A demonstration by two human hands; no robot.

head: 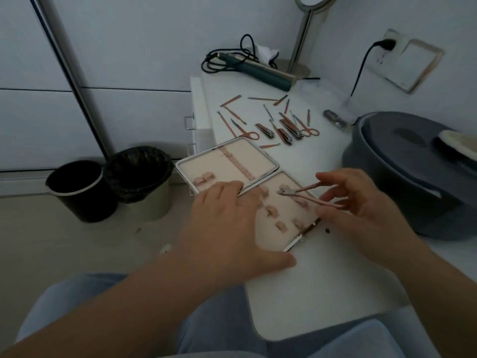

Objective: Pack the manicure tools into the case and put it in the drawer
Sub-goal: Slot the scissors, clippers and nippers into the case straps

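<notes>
Left hand lies flat with fingers spread on the open case, steadying it; right hand pinches the rose-gold nippers by the handles over the near half, jaws pointing to 9 o'clock. Best to keep the case pinned and slide the nippers low under the padded loops. Case has a hard metal rim and soft beige lining; the other slim metal tools lie at 12 o'clock on the smooth white tabletop.

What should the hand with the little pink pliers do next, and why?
Probably lower the nippers into a strap loop in the open case. The right hand holds them just above it, while the left hand rests flat on the case.
</notes>
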